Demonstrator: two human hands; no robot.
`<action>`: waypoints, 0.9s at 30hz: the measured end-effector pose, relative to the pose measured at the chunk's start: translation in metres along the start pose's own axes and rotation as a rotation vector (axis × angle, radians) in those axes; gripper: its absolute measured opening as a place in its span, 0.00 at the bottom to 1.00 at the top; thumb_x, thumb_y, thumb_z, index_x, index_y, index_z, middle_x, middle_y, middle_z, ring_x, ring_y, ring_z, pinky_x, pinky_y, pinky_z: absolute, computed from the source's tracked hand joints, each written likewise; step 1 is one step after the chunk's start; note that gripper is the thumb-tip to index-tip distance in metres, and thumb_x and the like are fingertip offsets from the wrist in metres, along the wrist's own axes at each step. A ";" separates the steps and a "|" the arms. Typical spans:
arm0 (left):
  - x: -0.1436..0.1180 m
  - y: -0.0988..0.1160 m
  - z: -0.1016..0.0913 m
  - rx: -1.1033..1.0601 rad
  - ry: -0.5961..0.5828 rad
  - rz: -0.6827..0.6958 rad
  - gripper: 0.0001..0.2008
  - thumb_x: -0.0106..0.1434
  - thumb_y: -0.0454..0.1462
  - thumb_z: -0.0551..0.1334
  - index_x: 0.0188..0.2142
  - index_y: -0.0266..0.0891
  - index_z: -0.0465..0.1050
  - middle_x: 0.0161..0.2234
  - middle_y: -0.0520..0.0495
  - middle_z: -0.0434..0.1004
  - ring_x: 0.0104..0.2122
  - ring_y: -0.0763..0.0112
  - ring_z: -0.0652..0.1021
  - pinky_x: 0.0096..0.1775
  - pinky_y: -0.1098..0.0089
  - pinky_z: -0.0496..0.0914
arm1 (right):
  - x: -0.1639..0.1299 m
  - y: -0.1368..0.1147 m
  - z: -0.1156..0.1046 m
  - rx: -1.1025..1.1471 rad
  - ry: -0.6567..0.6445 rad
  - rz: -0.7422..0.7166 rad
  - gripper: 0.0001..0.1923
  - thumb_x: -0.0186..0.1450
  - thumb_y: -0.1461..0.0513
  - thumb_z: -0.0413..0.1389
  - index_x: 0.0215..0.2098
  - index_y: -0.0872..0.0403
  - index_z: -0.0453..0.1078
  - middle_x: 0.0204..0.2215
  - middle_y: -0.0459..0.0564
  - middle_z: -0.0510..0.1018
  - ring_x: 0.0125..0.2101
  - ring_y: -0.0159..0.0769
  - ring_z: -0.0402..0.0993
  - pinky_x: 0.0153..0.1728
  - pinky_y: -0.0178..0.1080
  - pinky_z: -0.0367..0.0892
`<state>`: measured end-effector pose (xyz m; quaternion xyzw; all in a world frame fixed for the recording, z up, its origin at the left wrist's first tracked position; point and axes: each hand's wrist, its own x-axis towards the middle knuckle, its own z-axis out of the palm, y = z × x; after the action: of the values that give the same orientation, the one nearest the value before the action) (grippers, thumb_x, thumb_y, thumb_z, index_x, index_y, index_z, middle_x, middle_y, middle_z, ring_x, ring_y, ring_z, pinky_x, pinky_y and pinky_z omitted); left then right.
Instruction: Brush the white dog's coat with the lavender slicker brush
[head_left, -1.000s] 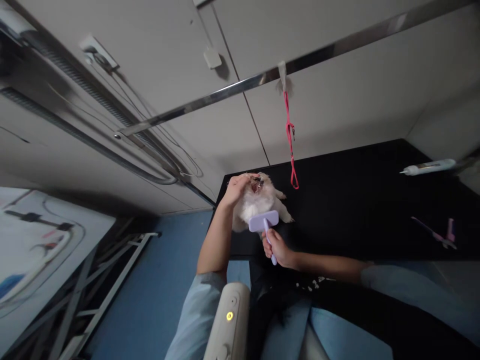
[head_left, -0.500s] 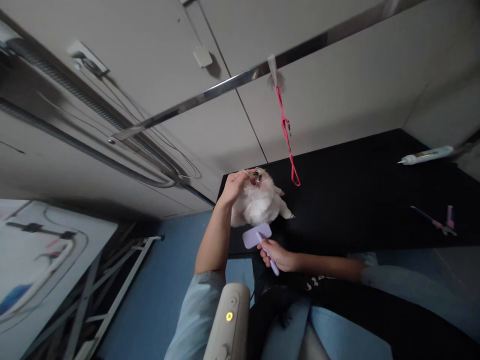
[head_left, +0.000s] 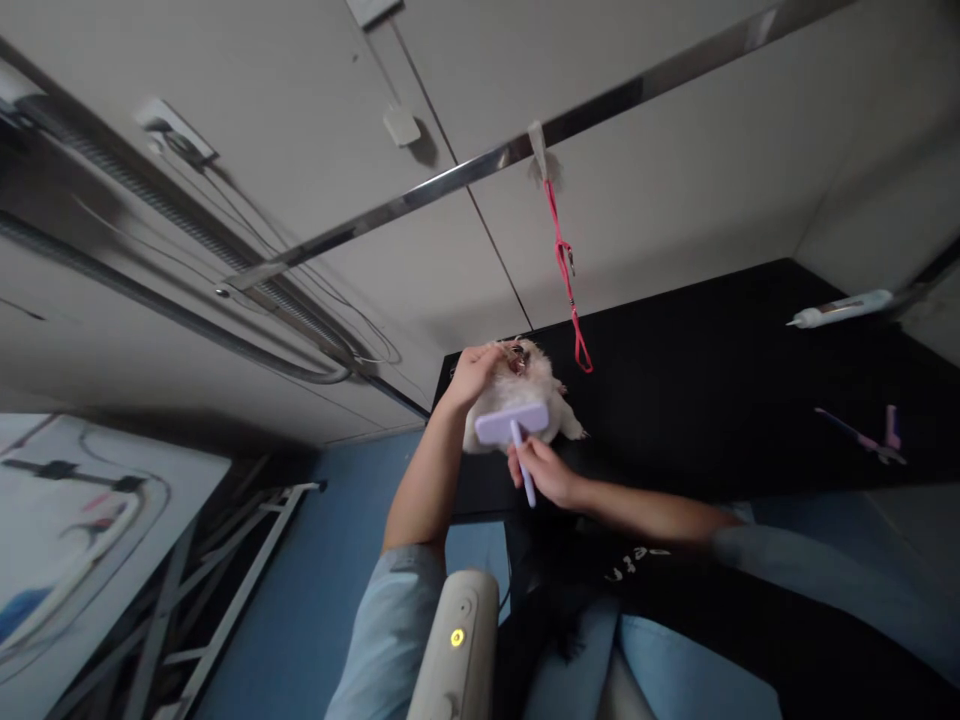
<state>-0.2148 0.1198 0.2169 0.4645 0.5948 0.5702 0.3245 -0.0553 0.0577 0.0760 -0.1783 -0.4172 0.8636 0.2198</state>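
Now we brush the dog (head_left: 517, 398) mid-frame: left hand (head_left: 472, 372) grips its head, right hand (head_left: 541, 468) grips the brush (head_left: 512, 424). Next stroke needs gentle pulling.

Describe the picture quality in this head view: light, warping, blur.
Head view: dim overall, so the black table loses nearly all detail; strong wide-angle warping tilts the steel bar and walls; the white dog is soft and slightly overexposed; the right hand on the lilac brush is mildly blurred, its sleeve more so.
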 end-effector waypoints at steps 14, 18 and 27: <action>-0.003 0.001 0.006 0.101 -0.097 0.040 0.15 0.59 0.44 0.65 0.23 0.37 0.81 0.38 0.40 0.85 0.41 0.58 0.82 0.39 0.67 0.73 | 0.002 -0.008 -0.006 -0.001 0.102 -0.069 0.28 0.56 0.37 0.58 0.31 0.50 0.60 0.17 0.36 0.63 0.16 0.25 0.58 0.18 0.31 0.56; -0.006 -0.002 0.005 0.094 -0.140 -0.013 0.16 0.58 0.45 0.66 0.22 0.36 0.80 0.38 0.39 0.84 0.38 0.59 0.82 0.34 0.70 0.71 | -0.007 0.014 -0.011 0.050 0.065 0.009 0.30 0.55 0.34 0.57 0.31 0.51 0.60 0.17 0.36 0.63 0.16 0.24 0.57 0.18 0.30 0.55; -0.009 0.005 0.006 0.131 -0.131 0.048 0.17 0.58 0.46 0.65 0.20 0.37 0.80 0.27 0.40 0.82 0.50 0.54 0.78 0.50 0.65 0.71 | -0.030 0.035 -0.011 -0.123 0.040 0.393 0.24 0.65 0.40 0.51 0.29 0.50 0.57 0.14 0.34 0.60 0.12 0.24 0.52 0.14 0.30 0.50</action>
<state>-0.2048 0.1136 0.2198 0.5352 0.5971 0.5061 0.3177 -0.0323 0.0293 0.0454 -0.2865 -0.4219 0.8590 0.0443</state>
